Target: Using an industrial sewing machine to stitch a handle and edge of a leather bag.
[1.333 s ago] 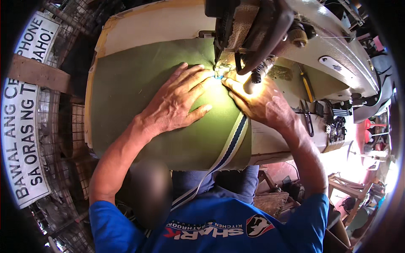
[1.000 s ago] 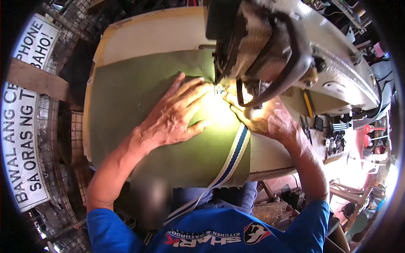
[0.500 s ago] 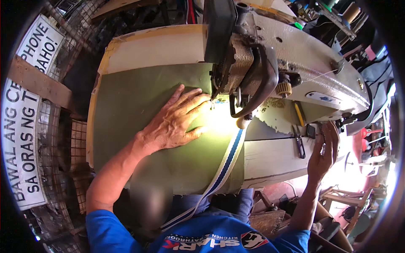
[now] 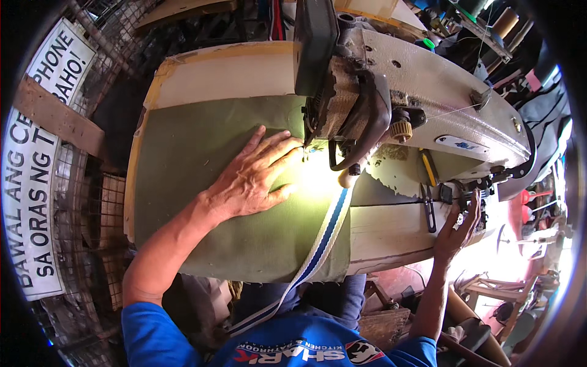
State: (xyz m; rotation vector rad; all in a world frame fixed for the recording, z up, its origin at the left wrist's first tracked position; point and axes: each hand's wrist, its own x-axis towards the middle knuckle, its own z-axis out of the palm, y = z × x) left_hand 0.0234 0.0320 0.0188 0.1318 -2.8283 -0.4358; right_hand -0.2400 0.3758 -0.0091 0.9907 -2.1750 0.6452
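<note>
My left hand [image 4: 247, 177] lies flat with fingers spread on an olive-green cloth [image 4: 183, 165], its fingertips close to the needle area of a grey sewing machine [image 4: 422, 79]. The machine's lamp glares on the cloth there, washing out detail around the needle. From under the machine's head a white strap with a blue stripe [image 4: 327, 235] runs down over the cloth toward my lap. At the machine's right end, my right hand [image 4: 455, 229] has its fingers stretched out beside the dark winder-like mechanism [image 4: 480, 189]; whether it touches the mechanism I cannot tell.
On the machine bed lie a yellow-and-black cutter [image 4: 428, 168] and dark thread snips [image 4: 427, 208]. The pale tabletop [image 4: 391, 238] has worn edges. Wire mesh with white signs [image 4: 30, 208] stands at left. Thread spools [image 4: 505, 23] sit at the back right.
My right hand has moved slightly left and down, its fingers more extended, uncovering the mechanism at the machine's end. My left hand stays in place on the cloth.
</note>
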